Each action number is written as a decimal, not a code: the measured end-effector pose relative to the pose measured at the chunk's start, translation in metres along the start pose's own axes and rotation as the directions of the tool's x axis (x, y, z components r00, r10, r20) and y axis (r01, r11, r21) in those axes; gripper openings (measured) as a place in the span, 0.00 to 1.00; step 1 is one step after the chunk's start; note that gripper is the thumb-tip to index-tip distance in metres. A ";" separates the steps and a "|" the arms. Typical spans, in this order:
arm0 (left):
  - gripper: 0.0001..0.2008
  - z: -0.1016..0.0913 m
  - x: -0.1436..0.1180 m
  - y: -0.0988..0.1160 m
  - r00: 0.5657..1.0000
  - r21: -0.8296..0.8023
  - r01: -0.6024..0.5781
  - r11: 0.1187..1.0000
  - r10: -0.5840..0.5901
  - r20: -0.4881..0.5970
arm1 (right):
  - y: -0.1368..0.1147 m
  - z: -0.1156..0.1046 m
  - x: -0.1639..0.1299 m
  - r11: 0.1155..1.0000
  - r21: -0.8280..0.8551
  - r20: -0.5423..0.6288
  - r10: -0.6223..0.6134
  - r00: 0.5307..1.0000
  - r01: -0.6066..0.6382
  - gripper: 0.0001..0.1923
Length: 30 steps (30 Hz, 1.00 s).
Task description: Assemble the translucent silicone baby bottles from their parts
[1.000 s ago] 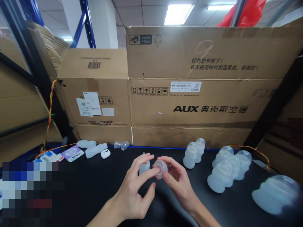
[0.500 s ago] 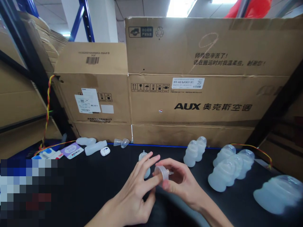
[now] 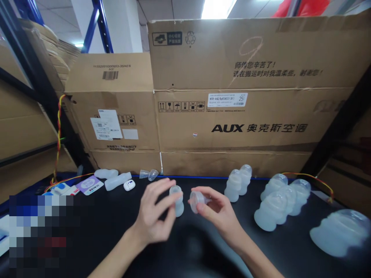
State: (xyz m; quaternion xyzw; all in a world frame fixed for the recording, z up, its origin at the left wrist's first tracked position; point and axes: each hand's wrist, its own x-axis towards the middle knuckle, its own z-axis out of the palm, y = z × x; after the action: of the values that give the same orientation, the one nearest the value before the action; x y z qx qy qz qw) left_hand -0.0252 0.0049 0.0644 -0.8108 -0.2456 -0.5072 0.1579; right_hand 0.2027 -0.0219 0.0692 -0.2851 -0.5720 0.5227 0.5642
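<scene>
A small clear cap [image 3: 197, 200] sits pinched in the right hand [image 3: 216, 210], just above the black table [image 3: 116, 227]. The left hand [image 3: 153, 214], fingers loosely spread, reaches around a small frosted bottle [image 3: 177, 200] standing beside it. Steadying the bottle and aligning the cap squarely would help. 2 bottles [image 3: 239, 183] stand behind.
</scene>
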 end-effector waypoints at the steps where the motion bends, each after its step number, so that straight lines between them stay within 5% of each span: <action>1: 0.22 0.001 -0.004 -0.017 0.997 0.080 0.077 0.994 -0.075 -0.023 | 0.003 -0.002 0.002 1.000 -0.004 -0.043 0.005 0.999 -0.005 0.20; 4: 0.14 0.005 -0.020 -0.067 0.918 0.372 0.345 0.862 -0.392 0.057 | 0.012 -0.009 0.008 0.999 -0.042 -0.157 0.010 0.988 -0.017 0.22; 8: 0.15 0.007 -0.042 -0.107 0.853 0.493 0.425 0.760 -0.518 0.063 | 0.025 -0.014 0.013 0.993 -0.101 -0.171 0.040 0.984 -0.058 0.22; 16: 0.17 -0.008 -0.045 -0.122 0.786 0.628 0.445 0.639 -0.615 0.068 | 0.043 -0.019 0.015 0.975 -0.149 -0.166 0.141 0.976 -0.166 0.27; 25: 0.23 -0.057 -0.057 -0.159 0.632 0.759 0.486 0.433 -0.774 0.038 | 0.051 -0.024 0.014 0.945 -0.321 -0.160 0.013 0.987 -0.065 0.22; 28: 0.24 -0.056 -0.062 -0.163 0.608 0.763 0.486 0.426 -0.792 0.055 | 0.055 -0.027 0.013 0.875 -0.483 -0.127 -0.027 0.992 -0.038 0.22; 30: 0.24 -0.053 -0.064 -0.163 0.606 0.758 0.485 0.436 -0.793 0.068 | 0.059 -0.031 0.012 0.728 -0.684 -0.086 -0.022 0.996 -0.043 0.24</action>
State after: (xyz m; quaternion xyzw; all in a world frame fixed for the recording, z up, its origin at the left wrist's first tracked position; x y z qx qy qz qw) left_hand -0.1792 0.0982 0.0308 -0.6204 -0.7340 -0.2161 0.1721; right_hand 0.2144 0.0146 0.0129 -0.4990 -0.6974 0.2649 0.4409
